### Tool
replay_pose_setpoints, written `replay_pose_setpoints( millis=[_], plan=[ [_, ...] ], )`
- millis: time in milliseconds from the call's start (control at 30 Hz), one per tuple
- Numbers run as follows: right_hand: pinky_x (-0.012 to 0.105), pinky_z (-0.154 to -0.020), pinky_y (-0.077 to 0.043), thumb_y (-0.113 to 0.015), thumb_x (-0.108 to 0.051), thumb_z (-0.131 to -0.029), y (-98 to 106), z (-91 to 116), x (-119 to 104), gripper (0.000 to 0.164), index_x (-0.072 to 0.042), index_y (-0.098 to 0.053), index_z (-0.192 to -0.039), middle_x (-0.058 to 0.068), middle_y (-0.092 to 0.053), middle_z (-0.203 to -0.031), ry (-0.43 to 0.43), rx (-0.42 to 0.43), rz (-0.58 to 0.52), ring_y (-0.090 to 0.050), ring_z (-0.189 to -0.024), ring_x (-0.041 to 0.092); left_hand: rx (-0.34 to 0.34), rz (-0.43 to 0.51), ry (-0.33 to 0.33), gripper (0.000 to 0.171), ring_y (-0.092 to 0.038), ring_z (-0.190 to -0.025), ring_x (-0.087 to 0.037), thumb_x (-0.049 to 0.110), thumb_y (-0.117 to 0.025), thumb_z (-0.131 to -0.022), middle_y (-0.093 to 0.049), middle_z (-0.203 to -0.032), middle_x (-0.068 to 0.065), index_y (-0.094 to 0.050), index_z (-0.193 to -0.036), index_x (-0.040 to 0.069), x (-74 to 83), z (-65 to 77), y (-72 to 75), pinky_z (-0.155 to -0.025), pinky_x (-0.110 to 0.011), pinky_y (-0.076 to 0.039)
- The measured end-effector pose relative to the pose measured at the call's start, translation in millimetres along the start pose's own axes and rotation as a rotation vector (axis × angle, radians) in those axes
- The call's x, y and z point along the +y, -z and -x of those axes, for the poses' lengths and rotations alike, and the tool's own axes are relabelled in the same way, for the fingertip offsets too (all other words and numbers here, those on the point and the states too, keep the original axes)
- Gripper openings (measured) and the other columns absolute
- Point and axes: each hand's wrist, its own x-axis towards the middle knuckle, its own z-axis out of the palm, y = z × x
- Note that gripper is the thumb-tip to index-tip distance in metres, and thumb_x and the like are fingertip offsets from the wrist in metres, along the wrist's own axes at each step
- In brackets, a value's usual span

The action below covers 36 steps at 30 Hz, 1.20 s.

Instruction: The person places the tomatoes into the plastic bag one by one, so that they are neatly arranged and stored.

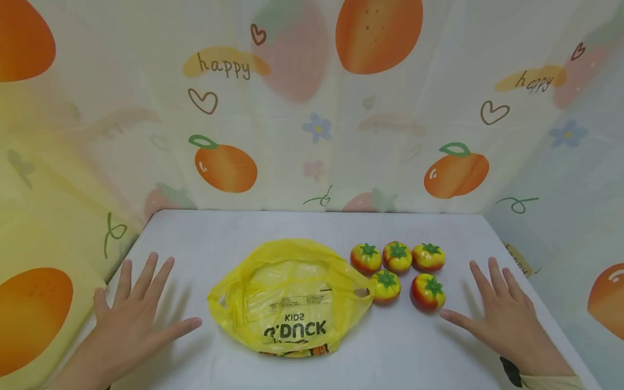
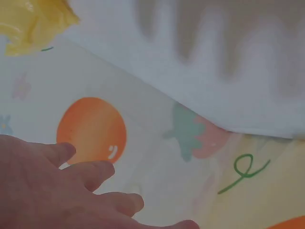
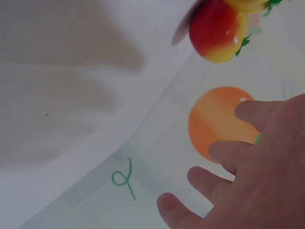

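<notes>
A yellow plastic bag [image 1: 292, 303] lies in the middle of the white table, its mouth spread and a handle loop at each side. To its right sit several red-and-yellow toy tomatoes [image 1: 427, 292] with green leaf tops; one overlaps the bag's right handle in the head view. My left hand [image 1: 131, 319] is held over the table left of the bag, fingers spread and holding nothing. On the other side, my right hand [image 1: 507, 319] is spread too, its thumb tip close to the nearest tomato. In the left wrist view a corner of the bag [image 2: 35, 24] shows.
A white cloth covers the table [image 1: 390, 352]. Behind it and along both sides hang curtains [image 1: 312, 157] printed with oranges, strawberries, flowers and the word "happy". The table's back edge meets the rear curtain.
</notes>
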Motion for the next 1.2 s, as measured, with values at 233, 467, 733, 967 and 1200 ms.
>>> replay_pose_setpoints(
  millis=[233,467,733,967,1200],
  plan=[
    [0.091,-0.109,-0.027,-0.064,-0.093,-0.078,6,-5,-17,0.136,-0.004,-0.022,-0.171,0.04,-0.009,-0.173,0.034,-0.024,-0.024,-0.023,-0.147,0.07,-0.021,0.089,-0.032,0.123,0.02,-0.167,-0.045,0.075,-0.071,-0.091,0.003,-0.184,-0.011,0.002,-0.176,0.023,20.1,-14.3,-3.2,-0.118,-0.087,0.018],
    [0.083,-0.1,-0.046,-0.063,-0.095,-0.078,12,-8,-39,0.131,-0.003,-0.033,-0.167,0.041,-0.024,-0.169,0.059,-0.031,-0.04,-0.041,-0.14,0.069,-0.08,0.166,-0.06,0.122,0.0,-0.166,-0.054,0.078,-0.07,-0.09,-0.016,-0.181,-0.023,-0.009,-0.176,0.017,42.2,-35.5,-7.2,-0.118,-0.088,-0.01],
    [0.074,-0.098,-0.055,-0.067,-0.089,-0.082,9,-7,-63,0.116,-0.006,-0.046,-0.16,0.032,-0.049,-0.152,0.088,-0.019,-0.129,-0.058,-0.127,0.053,-0.153,0.191,-0.053,0.119,-0.034,-0.157,-0.053,0.088,-0.059,-0.089,-0.029,-0.176,-0.021,-0.017,-0.175,0.018,62.2,-51.2,-10.6,-0.11,-0.076,-0.046],
    [0.069,-0.096,-0.059,-0.074,-0.08,-0.085,4,-10,-74,0.105,-0.007,-0.05,-0.157,0.03,-0.053,-0.148,0.094,-0.008,-0.121,-0.063,-0.122,0.05,-0.18,0.241,-0.084,0.102,-0.05,-0.15,-0.045,0.081,-0.054,-0.098,-0.043,-0.169,-0.02,-0.027,-0.172,0.016,72.8,-61.6,-14.0,-0.114,-0.069,-0.047],
    [0.068,-0.095,-0.06,-0.078,-0.07,-0.089,-1,-16,-75,0.093,-0.01,-0.054,-0.156,0.028,-0.057,-0.143,0.097,-0.008,-0.125,-0.065,-0.116,0.045,-0.231,0.27,-0.074,0.092,-0.054,-0.146,-0.049,0.069,-0.056,-0.104,-0.051,-0.163,-0.026,-0.033,-0.169,0.009,78.4,-70.0,-15.9,-0.116,-0.069,-0.046]
  ],
)
